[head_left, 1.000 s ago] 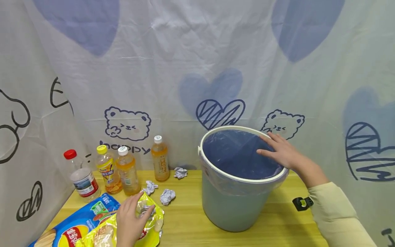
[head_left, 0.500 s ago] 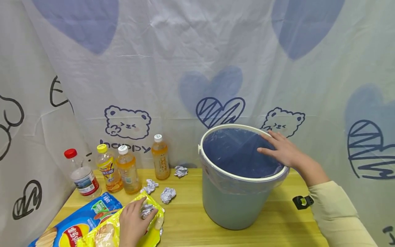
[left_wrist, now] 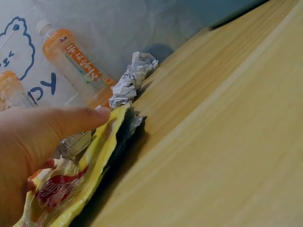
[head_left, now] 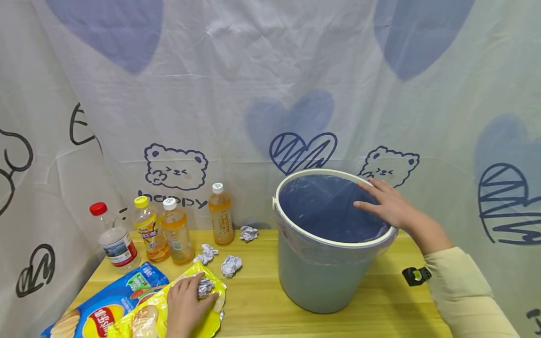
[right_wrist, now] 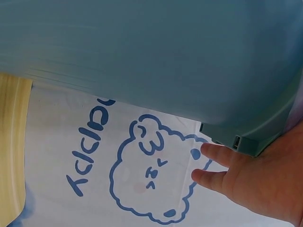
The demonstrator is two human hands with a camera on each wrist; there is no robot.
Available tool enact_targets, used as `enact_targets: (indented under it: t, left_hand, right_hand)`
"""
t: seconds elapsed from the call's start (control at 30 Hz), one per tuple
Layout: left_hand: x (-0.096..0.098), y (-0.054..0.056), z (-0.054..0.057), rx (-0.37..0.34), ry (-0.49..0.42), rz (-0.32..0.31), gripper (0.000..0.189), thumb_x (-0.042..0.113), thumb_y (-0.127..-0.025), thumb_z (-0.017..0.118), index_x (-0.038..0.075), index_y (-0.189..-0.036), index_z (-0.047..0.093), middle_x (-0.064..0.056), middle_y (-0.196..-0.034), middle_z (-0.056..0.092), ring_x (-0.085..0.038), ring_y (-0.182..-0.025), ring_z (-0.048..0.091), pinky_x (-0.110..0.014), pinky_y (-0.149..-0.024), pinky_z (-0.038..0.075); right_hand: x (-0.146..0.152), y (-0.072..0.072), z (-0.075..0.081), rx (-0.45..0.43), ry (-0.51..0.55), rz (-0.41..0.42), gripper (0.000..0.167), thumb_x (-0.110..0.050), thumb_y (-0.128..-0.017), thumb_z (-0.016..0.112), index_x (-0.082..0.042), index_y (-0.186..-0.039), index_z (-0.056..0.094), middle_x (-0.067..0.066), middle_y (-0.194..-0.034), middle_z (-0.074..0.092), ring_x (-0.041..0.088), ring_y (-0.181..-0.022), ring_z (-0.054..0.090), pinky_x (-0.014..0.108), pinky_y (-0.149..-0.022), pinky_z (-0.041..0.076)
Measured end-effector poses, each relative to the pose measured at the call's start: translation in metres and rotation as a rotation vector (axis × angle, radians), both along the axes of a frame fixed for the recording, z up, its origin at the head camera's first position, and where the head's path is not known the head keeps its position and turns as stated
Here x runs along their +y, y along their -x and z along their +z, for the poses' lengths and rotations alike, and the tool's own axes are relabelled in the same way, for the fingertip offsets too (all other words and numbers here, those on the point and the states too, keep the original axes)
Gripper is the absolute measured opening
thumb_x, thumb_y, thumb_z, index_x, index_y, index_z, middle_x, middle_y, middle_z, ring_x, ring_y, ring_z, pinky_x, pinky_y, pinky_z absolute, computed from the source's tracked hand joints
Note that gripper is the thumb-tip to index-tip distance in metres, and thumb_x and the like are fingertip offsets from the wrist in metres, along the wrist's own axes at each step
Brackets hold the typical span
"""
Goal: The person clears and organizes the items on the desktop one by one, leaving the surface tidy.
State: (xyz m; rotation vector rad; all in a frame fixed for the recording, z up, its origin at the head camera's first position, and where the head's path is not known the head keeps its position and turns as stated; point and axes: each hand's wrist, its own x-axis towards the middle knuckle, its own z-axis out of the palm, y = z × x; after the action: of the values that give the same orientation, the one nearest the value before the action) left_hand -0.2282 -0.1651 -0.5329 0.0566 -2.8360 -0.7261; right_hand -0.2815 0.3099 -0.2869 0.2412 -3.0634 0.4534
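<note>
In the head view my left hand [head_left: 186, 303] is over a yellow snack bag [head_left: 143, 314], thumb and fingers spread on either side of a crumpled paper ball [head_left: 205, 288] lying on the bag. The left wrist view shows the thumb straight above that paper [left_wrist: 75, 144], and the other fingers are mostly hidden. My right hand [head_left: 390, 206] holds the rim of a grey-blue trash can [head_left: 321, 281] lined with a clear bag, its thumb on the inside. Fingers [right_wrist: 213, 179] hang over the outside of the wall in the right wrist view.
Several bottles stand at the back left, among them a red-capped one [head_left: 118, 249] and an orange-labelled one [head_left: 221, 216]. Loose paper balls [head_left: 231, 266] lie between them and the can. A blue chip bag [head_left: 105, 305] is at the front left. A printed cloth [head_left: 236, 70] hangs behind.
My left hand has shifted slightly right and down, so the paper ball now shows between its thumb and fingers. The right hand and the trash can keep their place.
</note>
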Motion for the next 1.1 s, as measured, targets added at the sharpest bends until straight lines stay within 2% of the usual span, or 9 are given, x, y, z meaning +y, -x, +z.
enact_targets:
  t: [0.3,0.63,0.77,0.93,1.1]
  left_hand:
    - [-0.001,0.000,0.002,0.020,0.000,0.005,0.059,0.034,-0.078,0.078,0.009,-0.128,0.061,-0.021,-0.122,0.062,-0.042,-0.119,0.049,-0.058,-0.103,0.030]
    - [0.000,-0.001,0.007,0.023,-0.012,0.014,0.057,0.034,-0.079,0.077,0.009,-0.127,0.062,-0.021,-0.123,0.062,-0.042,-0.119,0.050,-0.058,-0.102,0.031]
    - [0.001,-0.001,0.009,0.061,-0.015,0.016,0.057,0.034,-0.077,0.078,0.009,-0.126,0.062,-0.020,-0.121,0.063,-0.042,-0.118,0.050,-0.057,-0.102,0.031]
    - [0.003,-0.002,0.015,0.113,-0.011,0.020,0.055,0.033,-0.077,0.079,0.009,-0.124,0.063,-0.020,-0.118,0.063,-0.042,-0.117,0.051,-0.057,-0.101,0.032]
    - [0.004,-0.002,0.026,0.082,-0.015,0.022,0.056,0.036,-0.079,0.078,0.011,-0.127,0.062,-0.019,-0.122,0.062,-0.041,-0.119,0.049,-0.058,-0.105,0.028]
  right_hand:
    - [0.000,0.001,0.001,-0.002,-0.005,0.005,0.080,-0.061,-0.093,0.048,-0.012,-0.154,0.027,0.025,-0.161,0.012,0.052,-0.146,0.006,0.074,-0.109,0.013]
    - [0.000,0.002,0.001,-0.006,-0.006,0.008,0.081,-0.061,-0.093,0.048,-0.011,-0.154,0.027,0.026,-0.160,0.012,0.053,-0.146,0.006,0.073,-0.109,0.013]
    - [-0.001,0.001,0.001,-0.013,0.002,0.001,0.080,-0.061,-0.093,0.047,-0.012,-0.154,0.027,0.025,-0.161,0.010,0.052,-0.146,0.005,0.073,-0.110,0.012]
    - [0.000,0.001,0.000,-0.011,0.006,-0.003,0.081,-0.061,-0.093,0.048,-0.012,-0.154,0.027,0.025,-0.161,0.010,0.053,-0.145,0.006,0.075,-0.109,0.013]
    - [0.000,0.000,0.001,-0.006,-0.003,-0.002,0.081,-0.061,-0.093,0.048,-0.011,-0.154,0.027,0.026,-0.160,0.011,0.054,-0.145,0.008,0.075,-0.107,0.015]
